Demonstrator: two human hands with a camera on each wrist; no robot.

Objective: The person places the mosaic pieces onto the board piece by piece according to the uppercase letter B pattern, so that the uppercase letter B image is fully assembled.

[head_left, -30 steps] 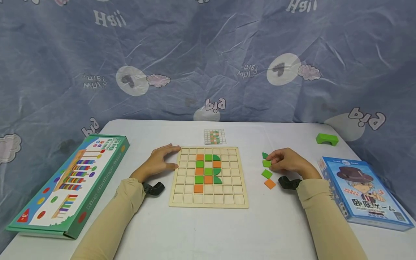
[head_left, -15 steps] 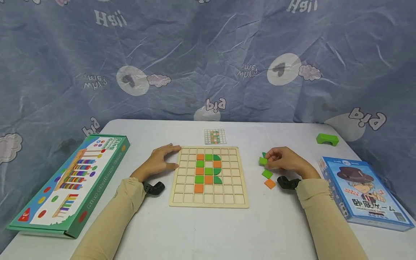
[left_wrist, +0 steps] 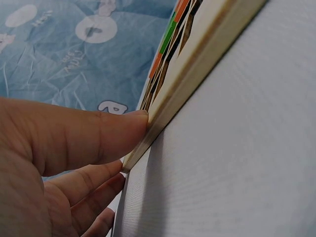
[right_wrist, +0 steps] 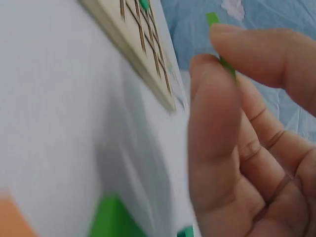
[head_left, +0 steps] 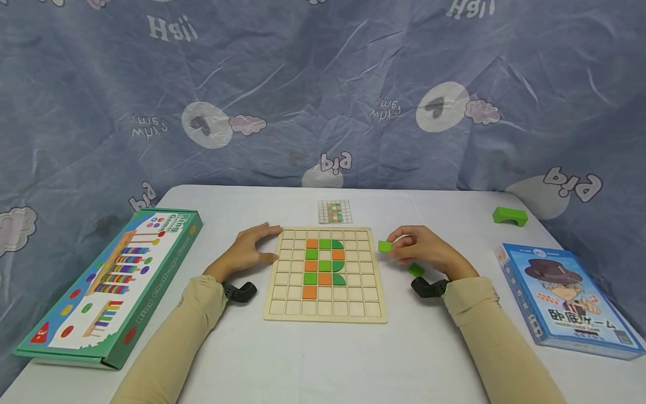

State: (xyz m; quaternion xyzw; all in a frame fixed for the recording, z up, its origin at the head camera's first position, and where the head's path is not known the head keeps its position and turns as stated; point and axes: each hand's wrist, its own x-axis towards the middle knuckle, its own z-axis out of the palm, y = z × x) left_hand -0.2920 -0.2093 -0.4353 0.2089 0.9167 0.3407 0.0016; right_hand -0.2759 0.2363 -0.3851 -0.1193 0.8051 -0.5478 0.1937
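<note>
My right hand [head_left: 426, 249] pinches a light green square tile [head_left: 385, 246] between thumb and finger, raised just off the right edge of a wooden grid board [head_left: 294, 307]. In the right wrist view the tile [right_wrist: 212, 19] shows edge-on between the fingertips. Orange, light green and dark green rounded pieces sit in the board's middle cells. At the board's left edge rests my left hand [head_left: 246, 249], its thumb and fingertips touching the rim with the fingers spread. Another green tile [head_left: 416, 269] lies on the table under my right wrist, beside an orange tile [right_wrist: 12, 222].
A small pattern card [head_left: 334, 211] lies behind the board. To the left is a long green game box [head_left: 121, 280]; to the right stand a blue game box [head_left: 570, 300] and a green arch block [head_left: 510, 216]. A dark green piece [right_wrist: 186, 232] lies on the table.
My right hand has picked the light green square tile up from the table pieces and carried it left toward the board. My left hand stays at the board's edge.
</note>
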